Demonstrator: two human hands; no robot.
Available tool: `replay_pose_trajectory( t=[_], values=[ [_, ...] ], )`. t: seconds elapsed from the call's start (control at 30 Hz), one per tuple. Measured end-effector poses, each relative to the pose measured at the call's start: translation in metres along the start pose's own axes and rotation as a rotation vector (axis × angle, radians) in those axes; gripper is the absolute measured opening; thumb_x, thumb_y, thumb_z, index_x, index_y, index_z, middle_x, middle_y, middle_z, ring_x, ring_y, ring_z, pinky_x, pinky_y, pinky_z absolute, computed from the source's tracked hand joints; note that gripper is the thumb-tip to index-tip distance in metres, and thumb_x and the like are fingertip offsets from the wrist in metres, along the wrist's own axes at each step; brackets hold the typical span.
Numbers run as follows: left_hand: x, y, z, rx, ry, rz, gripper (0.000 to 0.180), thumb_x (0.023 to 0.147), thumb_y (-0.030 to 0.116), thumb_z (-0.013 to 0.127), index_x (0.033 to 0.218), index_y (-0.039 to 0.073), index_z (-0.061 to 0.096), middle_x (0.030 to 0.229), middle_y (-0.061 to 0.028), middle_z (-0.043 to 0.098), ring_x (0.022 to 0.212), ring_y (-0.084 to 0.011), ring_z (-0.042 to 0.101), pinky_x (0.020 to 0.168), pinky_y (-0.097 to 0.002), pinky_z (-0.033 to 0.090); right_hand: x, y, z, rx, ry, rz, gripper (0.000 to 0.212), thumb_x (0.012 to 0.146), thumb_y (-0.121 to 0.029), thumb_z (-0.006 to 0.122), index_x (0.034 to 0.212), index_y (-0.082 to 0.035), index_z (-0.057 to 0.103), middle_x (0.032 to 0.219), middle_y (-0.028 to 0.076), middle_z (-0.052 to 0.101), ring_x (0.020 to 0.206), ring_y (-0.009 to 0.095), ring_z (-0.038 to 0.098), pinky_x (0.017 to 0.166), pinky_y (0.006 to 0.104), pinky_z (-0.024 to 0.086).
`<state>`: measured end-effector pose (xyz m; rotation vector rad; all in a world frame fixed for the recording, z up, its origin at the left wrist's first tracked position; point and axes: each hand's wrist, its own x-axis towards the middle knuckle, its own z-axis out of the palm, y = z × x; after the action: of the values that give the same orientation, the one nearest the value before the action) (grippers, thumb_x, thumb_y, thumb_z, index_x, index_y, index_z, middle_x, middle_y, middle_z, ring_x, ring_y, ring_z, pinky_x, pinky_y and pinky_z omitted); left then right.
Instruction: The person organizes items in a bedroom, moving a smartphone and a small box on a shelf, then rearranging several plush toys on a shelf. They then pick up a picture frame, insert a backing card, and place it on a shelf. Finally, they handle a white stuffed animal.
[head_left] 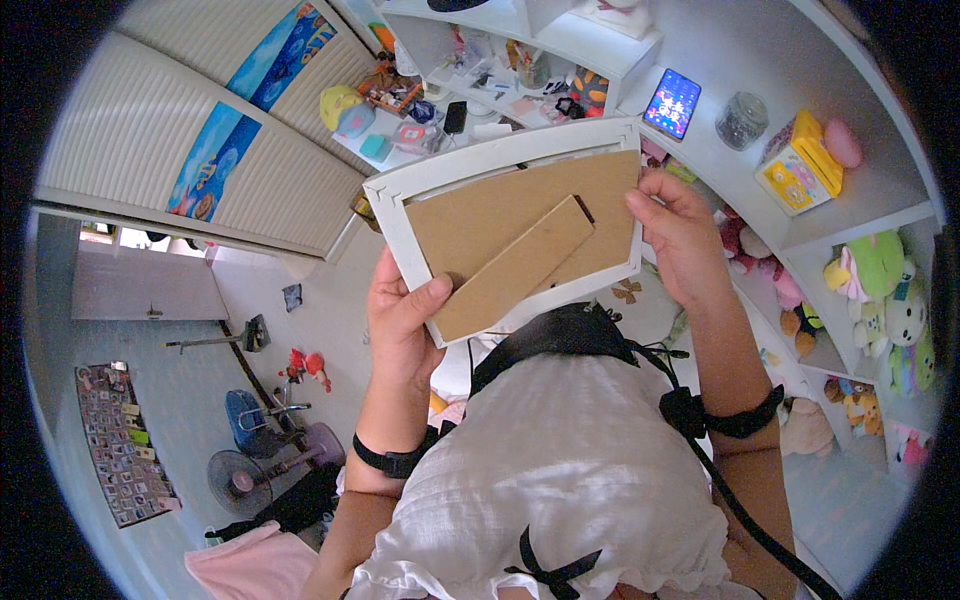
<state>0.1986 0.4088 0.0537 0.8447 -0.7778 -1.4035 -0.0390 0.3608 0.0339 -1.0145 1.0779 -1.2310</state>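
Note:
A white picture frame (480, 160) is held up in front of me with its brown cardboard back facing me. A cardboard stand strip (515, 268) lies diagonally across the backing. My left hand (400, 320) grips the frame's lower left corner, thumb pressed on the lower end of the stand. My right hand (680, 235) holds the right edge, fingers on the backing's right side.
White shelves (860, 205) behind hold a lit phone (672, 103), a glass jar (741, 121), a yellow box (797, 165) and soft toys (880, 300). A cluttered white desk (450, 110) lies beyond the frame. A fan (235, 482) stands on the floor at lower left.

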Motion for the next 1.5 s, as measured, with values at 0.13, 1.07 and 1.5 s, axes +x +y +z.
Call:
replay_pose_trajectory(
  t=[0.13,1.07,1.5],
  values=[
    [-0.001,0.002,0.001,0.021,-0.001,0.05,0.054,0.063,0.004,0.064,0.112,0.003,0.042,0.102,-0.0098,0.054,0.091,-0.0195,0.054,0.078,-0.0319,0.044,-0.004,-0.007,0.001,0.126,-0.014,0.006,0.01,0.078,-0.016,0.053,0.074,-0.007,0.052,0.068,-0.005,0.047,0.062,0.005,0.04,0.056,0.0188,0.032],
    [0.059,0.018,0.003,1.161,-0.325,0.295,0.021,0.077,0.016,0.054,0.093,0.003,0.057,0.108,-0.0139,0.05,0.096,-0.0232,0.05,0.079,-0.0314,0.039,-0.006,0.019,-0.036,0.321,-0.101,0.123,0.022,0.06,0.004,0.061,0.077,-0.005,0.05,0.078,0.001,0.054,0.072,0.012,0.052,0.064,0.0253,0.044],
    [0.073,-0.011,0.03,1.159,-1.169,0.021,0.025,0.064,0.001,0.059,0.088,0.009,0.062,0.093,-0.0127,0.056,0.096,-0.0283,0.049,0.076,-0.0322,0.042,-0.03,0.026,-0.045,0.156,-0.361,0.252,0.021,0.063,-0.002,0.063,0.079,-0.006,0.051,0.078,-0.002,0.051,0.072,0.007,0.048,0.063,0.0213,0.039]
  ],
)
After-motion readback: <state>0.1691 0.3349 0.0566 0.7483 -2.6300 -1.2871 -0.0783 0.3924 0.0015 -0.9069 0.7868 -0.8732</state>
